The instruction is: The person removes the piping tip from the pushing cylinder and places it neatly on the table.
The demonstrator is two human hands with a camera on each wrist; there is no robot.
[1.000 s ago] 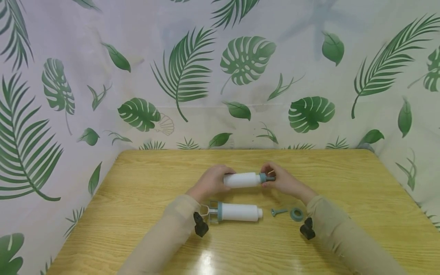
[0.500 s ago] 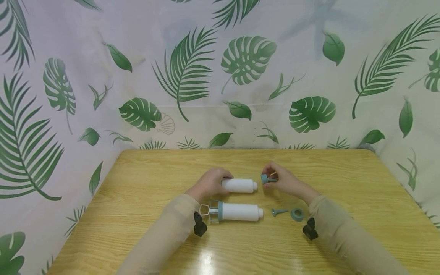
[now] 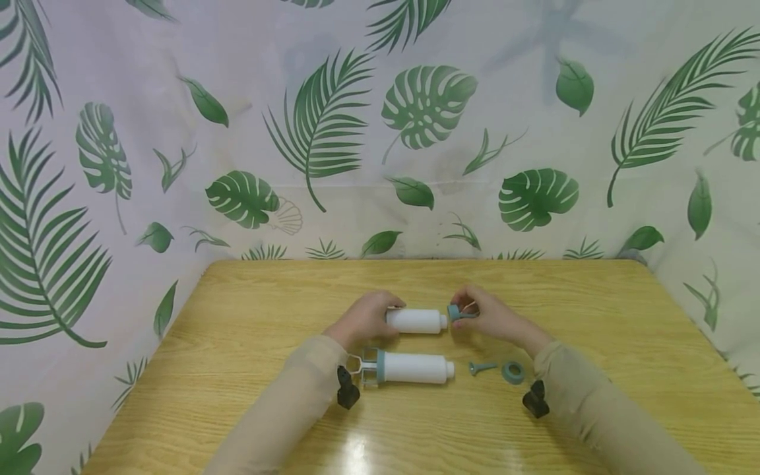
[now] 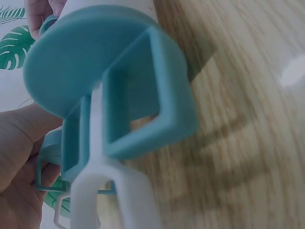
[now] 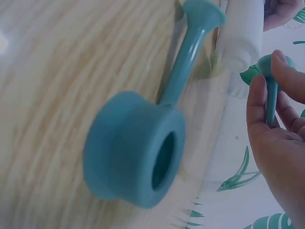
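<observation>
My left hand [image 3: 367,316] grips a white syringe-like cylinder [image 3: 415,320] by its left end, its narrow tip pointing right. In the left wrist view, a teal framed end [image 4: 51,148] shows by that hand's fingers. My right hand [image 3: 488,315] pinches a teal nozzle [image 5: 271,93], a wide cap with a thin stem, just right of the tip and slightly higher. Cap and tip look slightly apart. Nearer me lies a second white cylinder [image 3: 414,367] with a teal collar [image 3: 380,366] and a pale looped plunger handle [image 4: 105,181].
On the table [image 3: 273,409], right of the second cylinder, lie a loose teal funnel-ended tube [image 5: 188,55] and a teal ring [image 5: 136,150]. A leaf-printed cloth [image 3: 344,132] hangs behind the table. Both wrists carry black camera mounts [image 3: 536,399].
The nozzle has come away from the cylinder's tip, and the cylinder has dropped slightly. Over the last half second the tip and the nozzle have drawn a little closer together.
</observation>
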